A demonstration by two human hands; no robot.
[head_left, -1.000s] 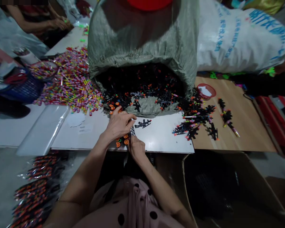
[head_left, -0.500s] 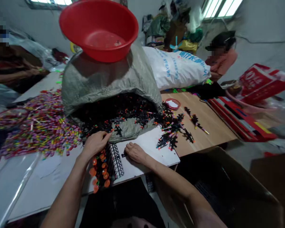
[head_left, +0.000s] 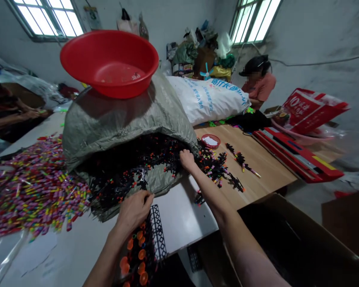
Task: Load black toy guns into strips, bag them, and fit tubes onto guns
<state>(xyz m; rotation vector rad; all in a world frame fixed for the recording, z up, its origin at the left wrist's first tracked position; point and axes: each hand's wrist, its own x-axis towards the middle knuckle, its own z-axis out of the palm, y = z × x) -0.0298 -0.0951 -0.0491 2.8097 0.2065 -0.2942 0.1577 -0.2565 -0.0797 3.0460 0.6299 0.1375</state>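
Observation:
My left hand (head_left: 136, 209) is closed, its fingertips pressed together over the far end of a black lattice-sided basket (head_left: 159, 235); anything between them is hidden. Inside the basket, orange round cups (head_left: 142, 254) sit in rows among black pieces. My right hand (head_left: 187, 159) reaches to the right side of the sack's mouth, fingers curled against the black pieces there; what they grip I cannot make out. The grey sack (head_left: 113, 123) lies on its side, spilling black toy guns (head_left: 143, 177) with orange tips. More black toy guns (head_left: 215, 163) lie just right of my right hand.
A red basin (head_left: 107, 85) rests on top of the sack. Colourful small tubes (head_left: 38, 187) are heaped at left. Behind are a white sack (head_left: 209, 99) and a small red basket (head_left: 211, 140). A red sealer-like device (head_left: 299, 155) stands right. Two people sit across the table.
My right hand has moved from the white board beside the basket, where it had a small black piece, forward to the sack's mouth. My left hand stays by the basket. The view has shifted.

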